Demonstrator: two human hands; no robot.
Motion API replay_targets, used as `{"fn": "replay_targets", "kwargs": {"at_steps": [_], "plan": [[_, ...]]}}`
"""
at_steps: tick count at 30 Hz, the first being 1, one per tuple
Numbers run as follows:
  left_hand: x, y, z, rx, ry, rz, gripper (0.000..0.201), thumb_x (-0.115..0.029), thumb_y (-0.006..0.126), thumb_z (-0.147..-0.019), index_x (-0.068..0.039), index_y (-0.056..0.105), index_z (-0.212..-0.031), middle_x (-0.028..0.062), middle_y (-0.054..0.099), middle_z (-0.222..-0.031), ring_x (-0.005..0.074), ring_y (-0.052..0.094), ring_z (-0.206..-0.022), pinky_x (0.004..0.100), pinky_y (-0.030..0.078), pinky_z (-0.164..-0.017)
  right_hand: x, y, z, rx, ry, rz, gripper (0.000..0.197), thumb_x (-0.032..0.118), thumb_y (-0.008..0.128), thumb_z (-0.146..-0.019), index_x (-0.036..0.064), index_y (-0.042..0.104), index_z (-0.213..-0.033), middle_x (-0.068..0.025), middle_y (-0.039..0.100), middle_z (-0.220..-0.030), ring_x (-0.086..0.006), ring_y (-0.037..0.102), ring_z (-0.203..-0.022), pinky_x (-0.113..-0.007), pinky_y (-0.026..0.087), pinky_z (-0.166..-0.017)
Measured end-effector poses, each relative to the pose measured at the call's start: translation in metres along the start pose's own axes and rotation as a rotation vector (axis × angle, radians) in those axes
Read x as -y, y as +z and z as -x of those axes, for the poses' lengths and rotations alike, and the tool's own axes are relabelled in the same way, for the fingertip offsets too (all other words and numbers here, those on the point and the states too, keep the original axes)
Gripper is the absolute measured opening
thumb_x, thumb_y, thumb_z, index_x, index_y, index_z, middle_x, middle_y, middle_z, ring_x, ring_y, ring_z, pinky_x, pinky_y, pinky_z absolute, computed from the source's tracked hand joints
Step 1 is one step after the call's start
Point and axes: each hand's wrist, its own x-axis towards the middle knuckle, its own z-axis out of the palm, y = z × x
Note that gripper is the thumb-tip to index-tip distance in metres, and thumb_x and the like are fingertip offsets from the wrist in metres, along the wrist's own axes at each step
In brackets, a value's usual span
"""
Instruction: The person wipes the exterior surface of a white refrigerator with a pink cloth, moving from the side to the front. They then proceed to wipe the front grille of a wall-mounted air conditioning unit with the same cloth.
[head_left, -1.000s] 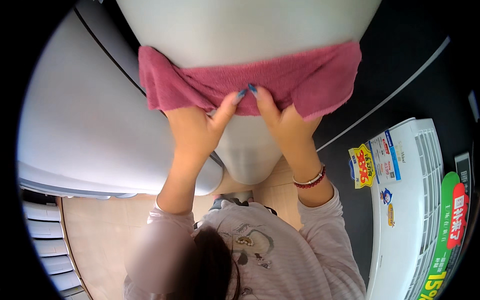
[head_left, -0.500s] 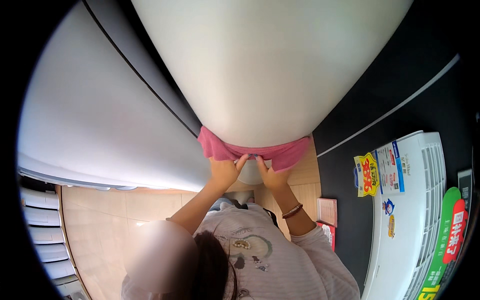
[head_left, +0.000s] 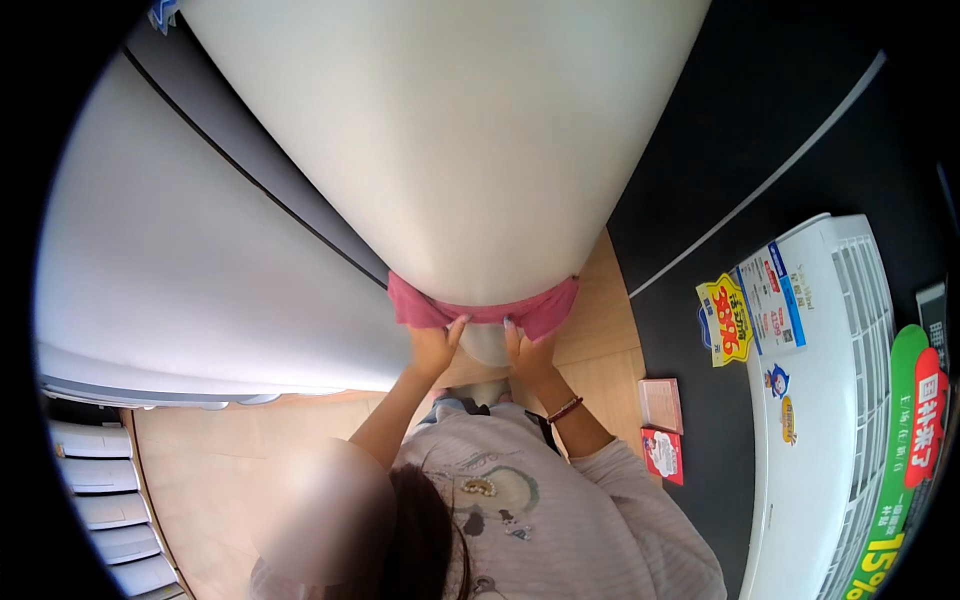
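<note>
A pink cloth (head_left: 548, 310) is pressed against the lower part of a tall white rounded appliance (head_left: 450, 150). My left hand (head_left: 436, 346) grips the cloth's lower edge near its left end. My right hand (head_left: 528, 350), with a dark red bracelet (head_left: 565, 408) on its wrist, grips the same edge a little to the right. Both arms reach forward from my pale striped top. The upper part of the cloth is hidden behind the curve of the appliance.
A grey appliance (head_left: 180, 250) stands against the white one on the left. On the right is a white air-conditioner unit (head_left: 820, 400) with coloured stickers and a yellow price tag (head_left: 725, 320). Small pink and red boxes (head_left: 662, 430) lie on the dark floor strip. Wooden floor (head_left: 200, 470) lies below.
The cloth and both hands have slid down the white surface, away from the camera. Both hands keep their hold on the cloth.
</note>
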Motion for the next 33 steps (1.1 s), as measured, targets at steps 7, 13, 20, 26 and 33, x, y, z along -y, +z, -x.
{"fn": "replay_targets", "kwargs": {"at_steps": [7, 13, 20, 26, 33], "plan": [[-0.045, -0.041, -0.051, -0.016, 0.045, 0.192, 0.069, -0.013, 0.066, -0.072, 0.009, 0.026, -0.124, 0.0243, 0.036, -0.122, 0.0324, 0.036, -0.114, 0.0386, 0.028, -0.095, 0.025, -0.024, -0.068, -0.126, -0.074, -0.039, 0.037, 0.016, 0.062, -0.072, -0.0071, 0.051, -0.099, -0.0238, 0.052, -0.1, -0.0414, 0.047, -0.092, -0.047, 0.034, -0.084], [-0.092, -0.079, -0.112, -0.264, 0.16, 0.14, 0.043, -0.019, 0.07, -0.07, 0.008, 0.05, -0.097, 0.02, 0.055, -0.091, 0.0343, 0.053, -0.08, 0.0382, 0.041, -0.07, 0.056, -0.05, -0.145, -0.285, -0.267, 0.069, 0.045, 0.021, 0.065, -0.071, -0.0089, 0.049, -0.101, -0.0241, 0.05, -0.099, -0.0394, 0.048, -0.089, -0.043, 0.036, -0.08], [-0.108, -0.083, -0.128, -0.282, 0.183, 0.175, 0.04, -0.022, 0.068, -0.072, 0.008, 0.052, -0.094, 0.0197, 0.056, -0.089, 0.0328, 0.052, -0.077, 0.037, 0.04, -0.068, 0.059, -0.053, -0.167, -0.331, -0.329, -0.099, 0.049, 0.027, 0.068, -0.069, -0.0073, 0.05, -0.1, -0.022, 0.051, -0.097, -0.0357, 0.05, -0.085, -0.043, 0.037, -0.077], [-0.077, -0.059, -0.09, -0.15, 0.13, -0.041, 0.038, -0.026, 0.063, -0.077, 0.007, 0.054, -0.092, 0.022, 0.055, -0.089, 0.0375, 0.051, -0.078, 0.0396, 0.04, -0.067, 0.031, -0.036, -0.124, -0.109, -0.093, -0.094, 0.042, 0.026, 0.069, -0.067, -0.0004, 0.056, -0.097, -0.0144, 0.056, -0.09, -0.0332, 0.052, -0.083, -0.042, 0.038, -0.075], [-0.052, -0.029, -0.047, -0.062, 0.058, 0.075, 0.076, -0.019, 0.064, -0.074, 0.01, 0.017, -0.126, 0.0288, 0.029, -0.126, 0.0421, 0.031, -0.114, 0.043, 0.024, -0.094, -0.019, -0.016, -0.049, 0.159, 0.079, -0.165, 0.04, 0.011, 0.059, -0.076, -0.0078, 0.043, -0.109, -0.0172, 0.053, -0.097, -0.0264, 0.052, -0.087, -0.035, 0.042, -0.079]]}}
